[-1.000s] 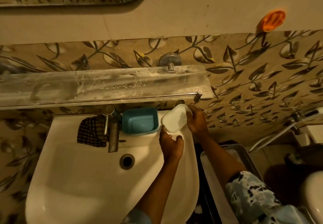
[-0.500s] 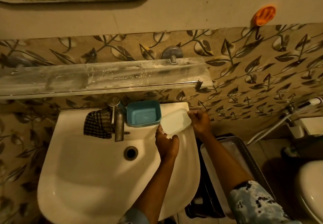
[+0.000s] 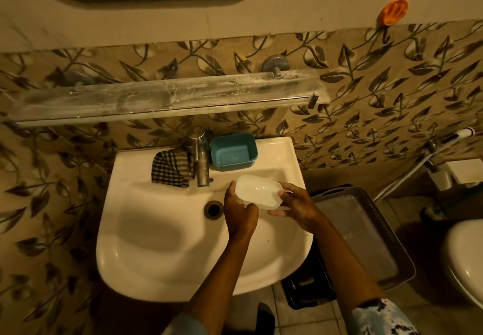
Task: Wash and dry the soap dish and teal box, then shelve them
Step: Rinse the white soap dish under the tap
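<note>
A white soap dish (image 3: 257,191) is held over the right side of the white basin (image 3: 162,251), hollow side up. My left hand (image 3: 239,210) grips its left end and my right hand (image 3: 296,205) holds its right end from below. The teal box (image 3: 233,155) stands open and upright on the basin's back ledge, just right of the metal tap (image 3: 201,160). Above the basin runs a stained glass shelf (image 3: 167,98) with a metal rail.
A checked cloth (image 3: 171,168) lies on the ledge left of the tap. The drain (image 3: 213,209) sits beside my left hand. A grey lidded bin (image 3: 366,238) stands right of the basin, a toilet (image 3: 465,259) farther right. An orange hook (image 3: 394,11) hangs on the wall.
Both hands have brought the soap dish down from the back right ledge beside the teal box to over the bowl near the drain. The teal box has not moved.
</note>
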`<state>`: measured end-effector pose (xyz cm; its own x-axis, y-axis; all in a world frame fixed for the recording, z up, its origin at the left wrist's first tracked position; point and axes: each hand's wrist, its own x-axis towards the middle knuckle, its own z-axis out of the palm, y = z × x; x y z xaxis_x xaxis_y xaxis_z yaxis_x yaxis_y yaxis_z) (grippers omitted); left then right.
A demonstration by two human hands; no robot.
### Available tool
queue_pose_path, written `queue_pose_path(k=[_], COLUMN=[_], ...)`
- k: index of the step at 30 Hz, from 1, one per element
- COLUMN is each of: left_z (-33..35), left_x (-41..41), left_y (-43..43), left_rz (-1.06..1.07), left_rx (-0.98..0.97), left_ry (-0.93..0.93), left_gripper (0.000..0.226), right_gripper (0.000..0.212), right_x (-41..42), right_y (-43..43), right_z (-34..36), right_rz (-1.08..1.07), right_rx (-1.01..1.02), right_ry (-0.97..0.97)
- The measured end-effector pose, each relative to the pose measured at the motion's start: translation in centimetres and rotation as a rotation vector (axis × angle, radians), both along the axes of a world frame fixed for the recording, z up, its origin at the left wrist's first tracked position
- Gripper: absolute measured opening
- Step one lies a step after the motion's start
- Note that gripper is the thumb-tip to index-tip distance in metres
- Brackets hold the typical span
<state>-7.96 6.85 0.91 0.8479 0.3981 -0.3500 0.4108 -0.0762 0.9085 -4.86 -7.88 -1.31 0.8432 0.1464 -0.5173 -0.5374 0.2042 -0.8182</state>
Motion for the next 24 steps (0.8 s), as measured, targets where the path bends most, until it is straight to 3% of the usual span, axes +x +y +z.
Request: queue_pose_path(k=[10, 14, 24], left_z=[-1.0, -1.5, -3.3], left_x=[-1.7, -2.2, -5.9], left_y=[3.6, 5.0, 10.4], left_rz=[-0.117, -0.165, -0.023], left_rx=[0.042, 0.064, 0.091], left_ry=[0.042, 0.077, 0.148], left_gripper=[0.074, 0.072, 0.071], right_gripper=[0.040, 0.038, 0.046], right_x=[-3.8, -4.1, -4.3], right_y=[2.9, 3.4, 4.6], right_z=[-0.9, -1.1, -1.9], right_rz=[-0.013, -0.042, -0.114], right_rx=[0.127, 0.061, -0.067], right_ry=[0.086, 0.054, -0.050])
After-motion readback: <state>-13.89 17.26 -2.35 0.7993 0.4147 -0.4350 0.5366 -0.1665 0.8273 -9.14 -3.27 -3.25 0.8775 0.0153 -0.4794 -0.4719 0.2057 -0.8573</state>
